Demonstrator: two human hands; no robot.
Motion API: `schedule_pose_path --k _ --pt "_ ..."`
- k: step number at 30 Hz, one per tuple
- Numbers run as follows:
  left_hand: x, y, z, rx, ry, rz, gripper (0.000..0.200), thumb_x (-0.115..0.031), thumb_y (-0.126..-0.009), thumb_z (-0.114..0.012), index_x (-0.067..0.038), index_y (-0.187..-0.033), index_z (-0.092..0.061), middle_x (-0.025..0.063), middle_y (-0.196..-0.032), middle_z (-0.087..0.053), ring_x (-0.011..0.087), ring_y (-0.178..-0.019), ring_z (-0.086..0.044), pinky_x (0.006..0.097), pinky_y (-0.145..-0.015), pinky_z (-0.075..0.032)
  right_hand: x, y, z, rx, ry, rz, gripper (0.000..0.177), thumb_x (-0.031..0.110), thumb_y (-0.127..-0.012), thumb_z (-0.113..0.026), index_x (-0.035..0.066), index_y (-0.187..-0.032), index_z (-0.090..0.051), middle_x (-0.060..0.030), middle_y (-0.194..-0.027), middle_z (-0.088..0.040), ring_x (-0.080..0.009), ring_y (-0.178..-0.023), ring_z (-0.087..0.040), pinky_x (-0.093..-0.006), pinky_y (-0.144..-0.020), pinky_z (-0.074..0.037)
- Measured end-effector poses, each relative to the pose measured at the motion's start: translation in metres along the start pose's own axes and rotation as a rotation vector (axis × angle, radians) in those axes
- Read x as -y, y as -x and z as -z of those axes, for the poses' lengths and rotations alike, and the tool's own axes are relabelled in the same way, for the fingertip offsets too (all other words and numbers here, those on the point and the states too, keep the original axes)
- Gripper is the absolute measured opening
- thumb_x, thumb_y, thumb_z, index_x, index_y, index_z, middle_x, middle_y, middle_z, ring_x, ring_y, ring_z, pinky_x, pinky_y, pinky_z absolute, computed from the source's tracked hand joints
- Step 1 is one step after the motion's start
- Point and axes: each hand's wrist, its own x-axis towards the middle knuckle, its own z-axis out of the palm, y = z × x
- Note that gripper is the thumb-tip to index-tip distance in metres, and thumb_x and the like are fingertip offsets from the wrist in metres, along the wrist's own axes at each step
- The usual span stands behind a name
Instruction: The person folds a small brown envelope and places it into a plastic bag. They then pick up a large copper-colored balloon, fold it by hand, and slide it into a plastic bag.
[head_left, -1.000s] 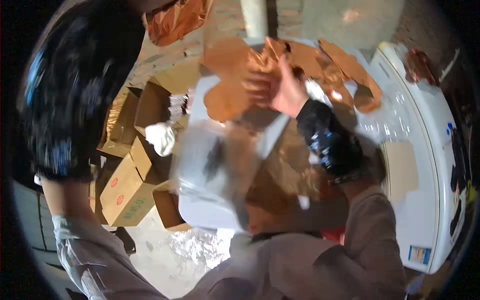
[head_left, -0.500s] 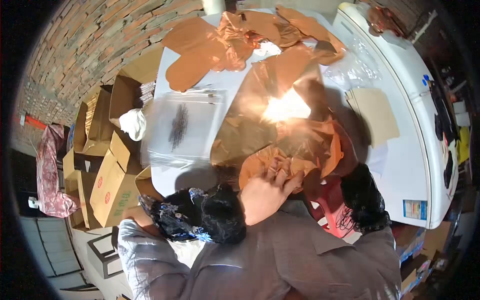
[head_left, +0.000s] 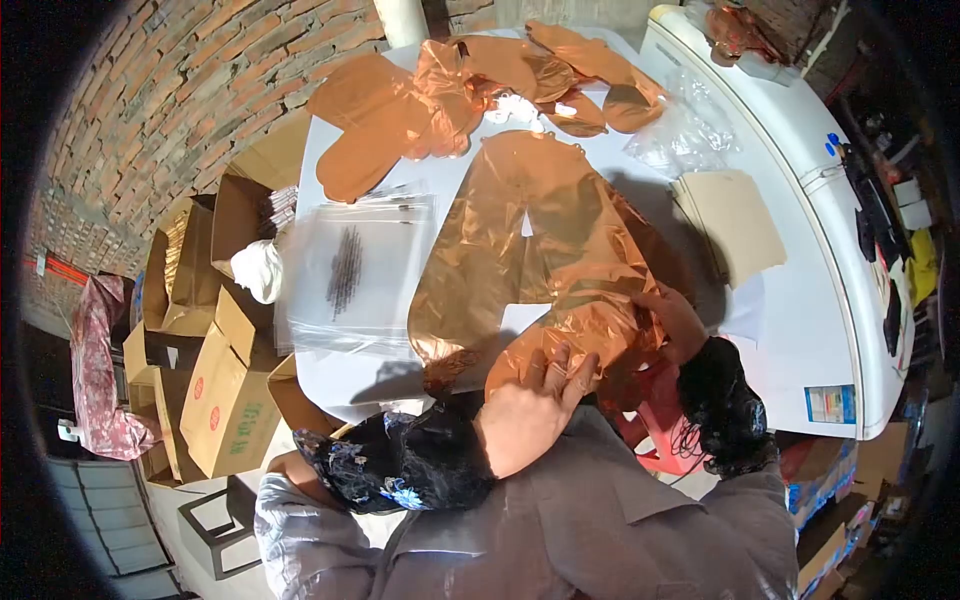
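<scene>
A large copper-coloured foil balloon (head_left: 540, 250) lies flat on the white table (head_left: 800, 330). My left hand (head_left: 530, 410) grips its crumpled near edge at the table's front. My right hand (head_left: 675, 320) holds the same foil on the right side, partly in shadow. Both wrists wear black patterned sleeve covers. A stack of clear plastic bags (head_left: 355, 270) with dark print lies to the left of the foil.
More copper foil balloons (head_left: 430, 100) are piled at the table's far end. A clear bag (head_left: 685, 135) and brown card sheets (head_left: 735, 225) lie to the right. Open cardboard boxes (head_left: 215, 390) stand on the floor at left, by a brick wall (head_left: 160, 110). A red stool (head_left: 665, 410) shows under the table.
My hands came back from the far pile to the near edge. The foil that was bunched and glaring half a second ago now lies spread flatter. My right hand has come into view on it.
</scene>
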Motion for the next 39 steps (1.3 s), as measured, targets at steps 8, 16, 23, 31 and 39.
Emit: schedule_pose_path --k 8,16,23,31,39 --pt "0.007 0.005 -0.001 0.024 -0.004 -0.034 0.063 -0.014 -0.088 -0.054 0.001 -0.148 -0.043 0.0256 -0.137 -0.056 0.0358 -0.115 -0.064 0.0328 -0.076 -0.060 -0.006 0.002 0.007 0.003 -0.110 -0.035 0.026 0.011 -0.099 -0.055 0.001 -0.122 -0.060 -0.0089 -0.104 -0.070 -0.0197 -0.086 -0.071 -0.0347 -0.073 -0.061" --pt "0.010 0.008 0.008 0.037 0.007 -0.056 0.062 -0.013 -0.087 -0.054 0.001 -0.146 -0.045 0.0247 -0.136 -0.057 0.0342 -0.114 -0.064 0.0317 -0.071 -0.060 -0.006 0.006 0.008 -0.029 0.058 0.003 0.028 0.010 -0.097 -0.056 0.003 -0.124 -0.058 -0.0088 -0.107 -0.070 -0.0193 -0.087 -0.071 -0.0343 -0.075 -0.061" --pt "0.025 0.016 0.013 0.119 0.126 -0.043 0.062 -0.012 -0.086 -0.054 -0.001 -0.146 -0.046 0.0170 -0.132 -0.063 0.0244 -0.091 -0.073 0.0319 -0.052 -0.057 0.016 0.010 -0.018 -0.051 -0.047 -0.062 0.008 0.008 -0.096 -0.061 0.007 -0.105 -0.060 0.0015 -0.082 -0.059 -0.0065 -0.069 -0.055 -0.0220 -0.062 -0.048" --pt "0.055 0.012 0.046 0.018 0.422 0.087 0.064 -0.036 -0.096 -0.062 -0.001 -0.147 -0.044 0.0235 -0.139 -0.054 0.0349 -0.123 -0.057 0.0403 -0.098 -0.050 0.007 -0.011 0.029 0.385 0.929 0.627 0.057 0.017 -0.077 -0.085 0.003 -0.126 -0.060 -0.0075 -0.103 -0.068 -0.0211 -0.090 -0.067 -0.0352 -0.086 -0.055" --pt "0.073 0.048 0.027 -0.109 1.659 0.944 0.068 -0.047 -0.108 -0.039 0.003 -0.153 -0.032 0.0175 -0.152 -0.043 0.0250 -0.140 -0.041 0.0366 -0.118 -0.029 0.008 -0.020 0.021 0.419 0.764 0.545 0.077 0.019 -0.065 -0.095 0.002 -0.130 -0.058 -0.0033 -0.110 -0.062 -0.0121 -0.100 -0.058 -0.0314 -0.094 -0.050"
